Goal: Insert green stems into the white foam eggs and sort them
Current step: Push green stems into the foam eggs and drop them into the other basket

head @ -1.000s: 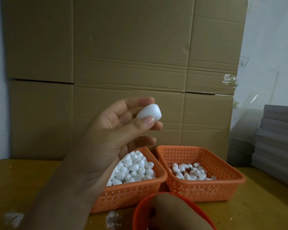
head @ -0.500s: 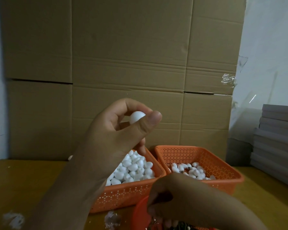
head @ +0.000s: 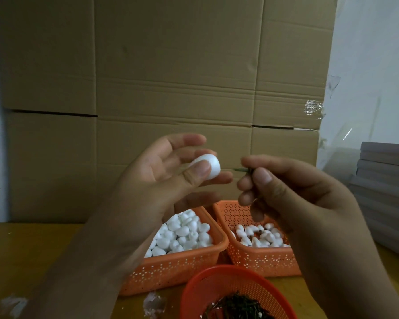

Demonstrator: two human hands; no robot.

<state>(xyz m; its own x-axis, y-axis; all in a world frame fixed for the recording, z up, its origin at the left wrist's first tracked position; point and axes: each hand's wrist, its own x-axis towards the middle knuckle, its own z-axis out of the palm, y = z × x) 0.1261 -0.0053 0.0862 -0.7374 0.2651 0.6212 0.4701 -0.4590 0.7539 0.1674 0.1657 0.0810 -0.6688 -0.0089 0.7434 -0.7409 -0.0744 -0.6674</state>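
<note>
My left hand (head: pixel 164 178) pinches a white foam egg (head: pixel 209 165) between thumb and fingers, raised in front of the cardboard. My right hand (head: pixel 286 187) pinches a thin green stem (head: pixel 241 170) whose tip points left at the egg, a short gap away. Below, the left orange basket (head: pixel 177 270) holds plain white eggs (head: pixel 184 233). The right orange basket (head: pixel 258 263) holds eggs with stems (head: pixel 258 234). A round red basket (head: pixel 219 282) at the front holds a pile of dark green stems (head: pixel 237 307).
Large cardboard boxes (head: pixel 171 88) stand as a wall behind the wooden table (head: pixel 21 254). A stack of grey boards (head: pixel 387 194) sits at the right. Foam crumbs (head: pixel 152 305) lie on the table in front of the left basket.
My right hand has risen from the red basket with a green stem and now faces the egg. My left hand has turned the egg so its broad end faces the stem.
</note>
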